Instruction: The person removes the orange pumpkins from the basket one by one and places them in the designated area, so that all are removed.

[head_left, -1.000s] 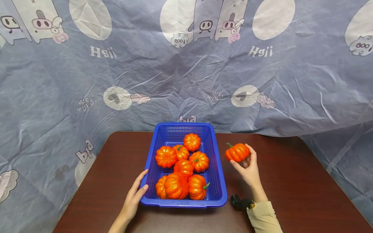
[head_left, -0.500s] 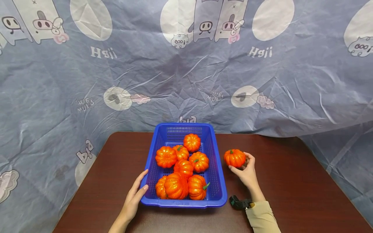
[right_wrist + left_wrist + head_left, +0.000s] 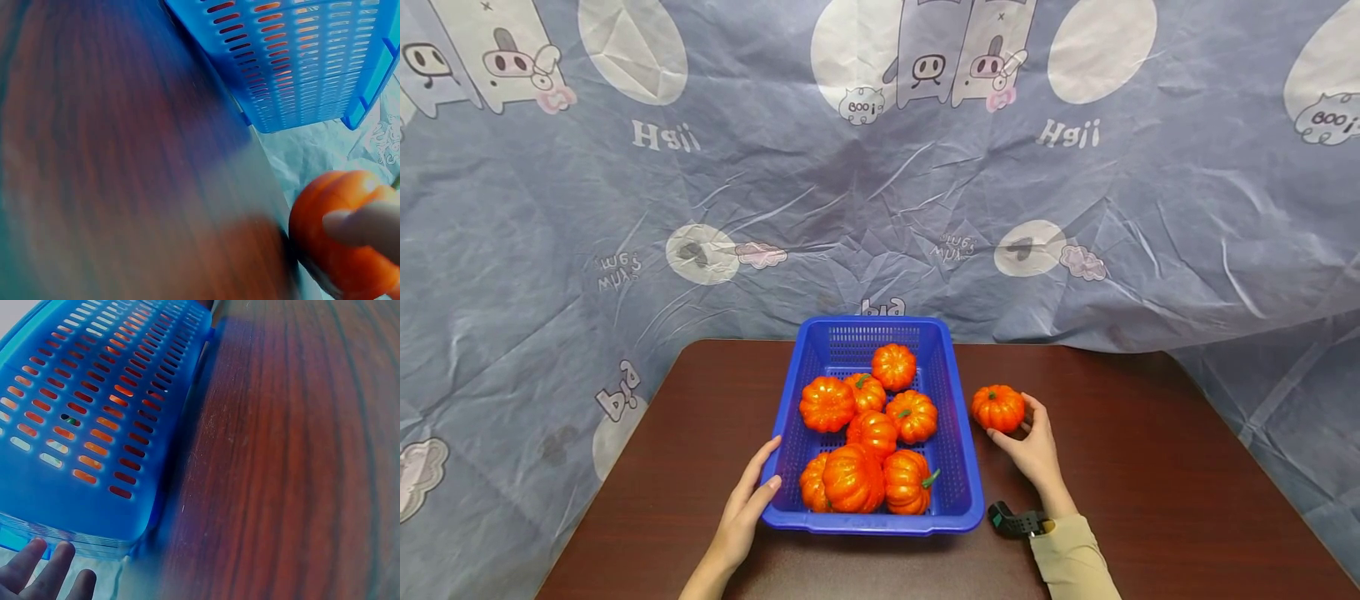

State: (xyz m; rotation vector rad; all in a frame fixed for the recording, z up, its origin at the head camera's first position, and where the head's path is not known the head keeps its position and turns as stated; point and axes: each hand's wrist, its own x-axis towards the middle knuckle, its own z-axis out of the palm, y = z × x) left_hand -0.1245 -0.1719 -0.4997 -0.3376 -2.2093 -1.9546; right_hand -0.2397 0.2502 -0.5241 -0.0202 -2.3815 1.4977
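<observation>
In the head view, my right hand (image 3: pixel 1036 450) holds a small orange pumpkin (image 3: pixel 997 407) with a green stem, right of the blue plastic basket (image 3: pixel 880 523). The right wrist view has the thumb (image 3: pixel 359 226) across the side of this pumpkin (image 3: pixel 315 250), which sits low at the tabletop. My left hand (image 3: pixel 739 510) rests at the basket's left rim, thumb tip on the edge and forefinger stretched along it. Straight fingers (image 3: pixel 55 567) show beside the slotted basket wall (image 3: pixel 81 487) in the left wrist view. Several orange pumpkins (image 3: pixel 853 477) lie inside the basket.
A black wrist strap device (image 3: pixel 1017 522) is at my right wrist, near the basket's front right corner. The dark brown table (image 3: pixel 1172 475) reaches back to a grey-blue printed cloth (image 3: pixel 880 192) hanging behind it.
My right hand has brought the pumpkin down and slightly left, turning it from tilted to stem-up beside the basket. The left hand and basket have stayed put.
</observation>
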